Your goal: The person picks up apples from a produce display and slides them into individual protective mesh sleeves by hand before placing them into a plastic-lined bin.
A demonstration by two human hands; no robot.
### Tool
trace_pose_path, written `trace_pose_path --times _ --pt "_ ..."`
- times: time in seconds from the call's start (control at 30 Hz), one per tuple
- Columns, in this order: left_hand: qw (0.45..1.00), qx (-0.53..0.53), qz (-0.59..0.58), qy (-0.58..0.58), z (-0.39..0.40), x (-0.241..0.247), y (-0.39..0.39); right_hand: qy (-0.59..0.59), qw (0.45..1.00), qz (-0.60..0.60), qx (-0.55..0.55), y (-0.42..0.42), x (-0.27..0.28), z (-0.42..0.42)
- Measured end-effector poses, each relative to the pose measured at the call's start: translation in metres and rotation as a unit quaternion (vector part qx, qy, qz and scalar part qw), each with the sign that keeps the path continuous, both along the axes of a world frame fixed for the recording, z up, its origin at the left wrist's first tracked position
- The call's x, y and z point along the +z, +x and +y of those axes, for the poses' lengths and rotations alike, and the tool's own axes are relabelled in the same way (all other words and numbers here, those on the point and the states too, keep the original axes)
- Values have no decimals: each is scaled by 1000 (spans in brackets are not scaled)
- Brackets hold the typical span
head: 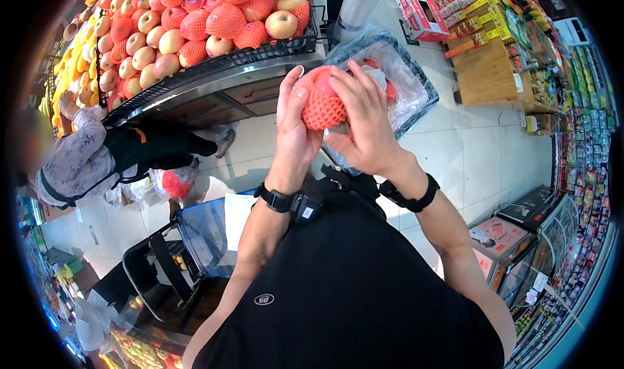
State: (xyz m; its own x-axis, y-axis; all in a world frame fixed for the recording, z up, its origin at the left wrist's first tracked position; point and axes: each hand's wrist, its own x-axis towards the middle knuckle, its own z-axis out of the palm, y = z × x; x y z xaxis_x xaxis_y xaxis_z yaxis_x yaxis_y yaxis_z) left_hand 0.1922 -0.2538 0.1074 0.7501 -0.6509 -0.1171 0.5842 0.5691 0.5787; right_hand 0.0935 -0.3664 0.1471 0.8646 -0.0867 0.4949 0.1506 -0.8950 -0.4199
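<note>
Between my two hands is an apple in a red foam net sleeve (322,106), held above a plastic-lined crate (414,83). My left hand (294,120) grips its left side, with the thumb and fingers on the netting. On the other side, my right hand (363,118) has its fingers spread over the top and right of the fruit. Inside the crate, partly hidden by my right hand, more red netting and a pale sheet show through. Ahead and to the left, a black display crate (234,57) is heaped with apples (170,41), some bare and some in red nets.
A co-worker (73,159) in an apron reaches into the fruit display at left. A round pillar (358,3) rises beyond the lined crate. A red and white carton (422,15) stands near a wooden shelf (480,62) at right. A blue crate (207,232) sits at lower left.
</note>
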Motion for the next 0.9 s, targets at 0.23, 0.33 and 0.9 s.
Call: trace_pose_path --times 0.23,0.33,0.9 --pt "997 -12 59 -54 4 -13 3 136 989 17 48 7 -4 -13" --pt "1000 0 5 -12 3 -7 1 -15 999 3 -31 10 -4 1" --pt "990 0 112 -88 6 -20 15 26 997 -65 -29 17 -30 18"
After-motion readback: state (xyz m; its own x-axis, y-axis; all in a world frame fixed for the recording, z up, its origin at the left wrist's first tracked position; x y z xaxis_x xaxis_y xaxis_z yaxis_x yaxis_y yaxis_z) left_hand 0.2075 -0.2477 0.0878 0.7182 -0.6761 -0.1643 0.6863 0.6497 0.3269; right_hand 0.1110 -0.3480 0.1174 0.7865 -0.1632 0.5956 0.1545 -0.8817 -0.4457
